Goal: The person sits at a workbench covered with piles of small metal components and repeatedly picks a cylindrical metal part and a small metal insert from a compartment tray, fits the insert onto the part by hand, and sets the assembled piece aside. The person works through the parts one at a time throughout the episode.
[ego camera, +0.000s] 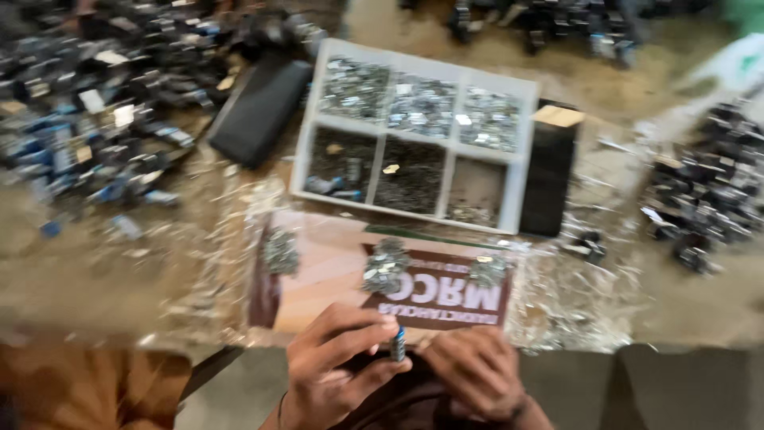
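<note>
The left hand (330,366) sits near the bottom of the view, its thumb and fingers pinched shut on a small dark part (398,347) with a blue edge, held upright just above the lap; the right hand (477,373) lies just beside it on the right, fingers curled inward, though the blur hides whether they hold anything. Beyond both hands lies a flat cardboard sheet (318,275), pale with a dark red printed patch, carrying three little heaps of shiny metal bits (386,267) in a row from left to right. Farther off stands a white tray (521,179) split into six compartments; the three far ones hold silvery pieces, the three near ones hold darker, finer pieces. A black box (259,111) lies tilted to the left of the tray; a black block (549,171) with a tan top stands against the tray's right side. A wide pile of dark parts (87,111) spreads over the far left, another pile (708,191) on the right; the floor (95,271) is brown and littered.
</note>
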### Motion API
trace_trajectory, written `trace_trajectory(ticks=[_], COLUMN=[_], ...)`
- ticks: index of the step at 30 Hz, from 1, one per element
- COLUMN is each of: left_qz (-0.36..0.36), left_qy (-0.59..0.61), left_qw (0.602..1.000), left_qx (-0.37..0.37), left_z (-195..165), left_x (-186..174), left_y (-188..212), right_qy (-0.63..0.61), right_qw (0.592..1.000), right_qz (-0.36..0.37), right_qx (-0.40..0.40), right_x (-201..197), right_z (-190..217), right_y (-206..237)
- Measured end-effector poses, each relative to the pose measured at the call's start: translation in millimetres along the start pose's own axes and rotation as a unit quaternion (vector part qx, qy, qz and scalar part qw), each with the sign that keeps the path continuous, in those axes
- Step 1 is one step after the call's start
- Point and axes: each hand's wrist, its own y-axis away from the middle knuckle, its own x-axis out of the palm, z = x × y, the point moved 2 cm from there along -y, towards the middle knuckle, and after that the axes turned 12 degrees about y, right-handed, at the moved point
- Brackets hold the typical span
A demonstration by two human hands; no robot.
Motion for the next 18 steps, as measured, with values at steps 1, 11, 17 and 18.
trace_trajectory(ticks=[1,11,17,18], left_qz=[0.009,0.029,0.044,0.042], left_qy=[-0.006,0.106,0.088,0.086], left_qw=[1.000,0.994,0.995,0.995], left_qx=[0.017,0.012,0.012,0.003], left_z=[1,14,7,5], left_x=[3,21,22,22], left_y=[0,0,-2,-3], right_qy=[-0.056,-0.679,-0.355,-0.095], right_qw=[0.997,0.627,0.825,0.908], right_qz=[-0.033,-0.038,-0.099,-0.112], right_qx=[0.048,0.380,0.428,0.393], right_x=[1,13,-6,-13], right_z=[1,19,9,12], right_y=[4,33,15,10])
